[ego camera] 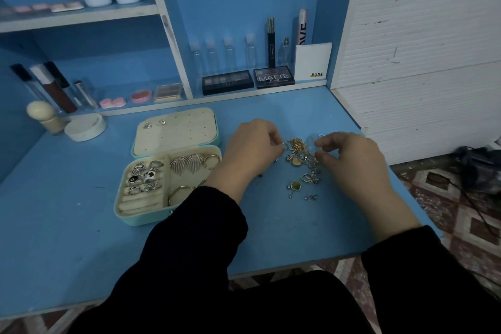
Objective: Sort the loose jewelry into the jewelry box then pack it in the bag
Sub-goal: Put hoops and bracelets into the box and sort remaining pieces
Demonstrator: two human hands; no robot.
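**Both hands at the jewelry pile**

The open jewelry box [168, 176] holds rings and earrings on the blue surface [81, 238]. Beside it, the tangled jewelry pile [301, 163] lies loose. The left hand [252, 146] and right hand [349, 154] flank it, fingers pinched narrowly on pieces.

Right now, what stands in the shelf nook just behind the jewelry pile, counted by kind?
Clear capped bottles: 4
Small spray bottle: 1
Dark palettes: 2
Tall tubes: 2
White NUDE box: 1
Total: 10
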